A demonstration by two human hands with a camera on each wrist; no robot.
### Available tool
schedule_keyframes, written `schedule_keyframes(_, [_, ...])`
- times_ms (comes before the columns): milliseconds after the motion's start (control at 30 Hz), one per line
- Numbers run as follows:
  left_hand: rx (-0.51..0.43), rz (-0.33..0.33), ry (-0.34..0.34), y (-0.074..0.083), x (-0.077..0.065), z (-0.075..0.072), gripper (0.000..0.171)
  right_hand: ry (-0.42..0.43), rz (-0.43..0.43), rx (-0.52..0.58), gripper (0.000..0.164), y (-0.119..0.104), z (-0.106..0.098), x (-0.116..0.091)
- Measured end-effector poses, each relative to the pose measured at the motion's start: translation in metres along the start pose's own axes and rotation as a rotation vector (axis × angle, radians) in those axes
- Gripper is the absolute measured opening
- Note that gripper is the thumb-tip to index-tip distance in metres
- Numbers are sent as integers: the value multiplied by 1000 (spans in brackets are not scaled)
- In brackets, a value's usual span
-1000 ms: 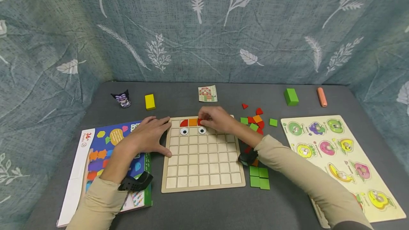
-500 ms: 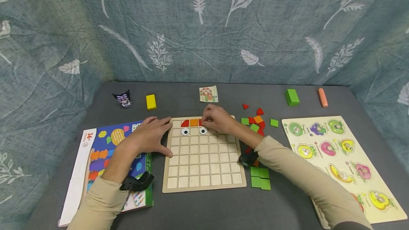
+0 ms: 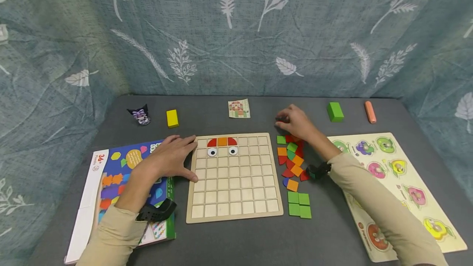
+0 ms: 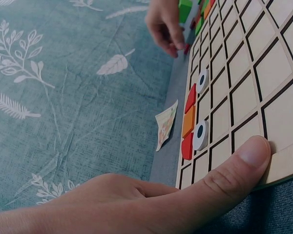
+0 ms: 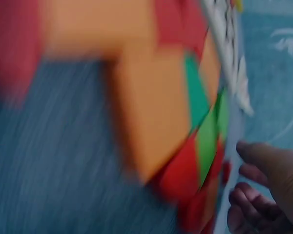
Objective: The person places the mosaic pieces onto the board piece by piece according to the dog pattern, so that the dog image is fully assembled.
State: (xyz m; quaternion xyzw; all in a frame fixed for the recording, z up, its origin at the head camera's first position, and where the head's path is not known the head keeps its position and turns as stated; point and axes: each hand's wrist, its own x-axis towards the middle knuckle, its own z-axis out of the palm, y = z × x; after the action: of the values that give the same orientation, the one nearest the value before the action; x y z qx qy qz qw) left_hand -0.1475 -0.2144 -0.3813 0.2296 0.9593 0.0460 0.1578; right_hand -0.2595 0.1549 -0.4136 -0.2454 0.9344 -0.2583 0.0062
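A wooden grid board (image 3: 236,184) lies in the middle of the head view. Its top row holds an orange square tile (image 3: 222,141) between a left red rounded tile (image 3: 212,143) and a right red rounded tile (image 3: 232,141). Two eye tiles (image 3: 212,151) sit one row lower. My left hand (image 3: 170,157) rests at the board's left edge, its thumb (image 4: 256,156) on the frame. Beyond the board's upper right corner, my right hand (image 3: 297,124) hovers with loosely bent fingers around a small red piece (image 5: 226,171), and a gap shows between thumb and fingers.
Mixed red, orange and green tiles (image 3: 292,147) are scattered right of the board, above several green squares (image 3: 293,209). A picture card (image 3: 239,108) lies behind. A toy box (image 3: 125,155) is on the left, a fruit puzzle (image 3: 399,175) on the right.
My right hand has let go of the right red rounded tile in the top row and moved right, past the board to the small red piece. The left hand has stayed put.
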Motion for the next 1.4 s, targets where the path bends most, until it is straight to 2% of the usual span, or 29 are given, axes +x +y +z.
schedule_keyframes(100, [-3,2,0,-1,0,0,102,-32,-6,-37,31,14,-4,-2])
schedule_keyframes(200, [-3,4,0,-1,0,0,102,-45,-51,-63,28,18,-6,-3])
schedule_keyframes(400, [-7,-3,6,0,-1,0,102,-51,-129,-115,24,14,-7,-2])
schedule_keyframes(767, [-6,5,2,-1,-1,-1,101,-79,-128,-103,25,6,-8,0])
schedule_keyframes(867, [-1,10,7,-1,-1,0,101,-58,-184,-42,24,-12,-1,2])
schedule_keyframes(967, [1,8,3,-1,-2,0,101,-65,-314,30,20,-44,14,5])
schedule_keyframes(1033, [-1,7,0,-2,-2,0,101,-103,-417,45,17,-67,25,8])
schedule_keyframes(1100, [-3,6,1,-1,-1,-1,101,-139,-507,15,13,-87,35,9])
schedule_keyframes(1200, [-2,5,1,-1,0,-2,101,-168,-603,-90,9,-108,48,11])
schedule_keyframes(1300, [-3,-5,-10,0,1,-3,101,-168,-656,-188,7,-118,56,11])
schedule_keyframes(1400, [7,-13,-20,0,0,-3,102,-166,-685,-222,6,-121,61,12])
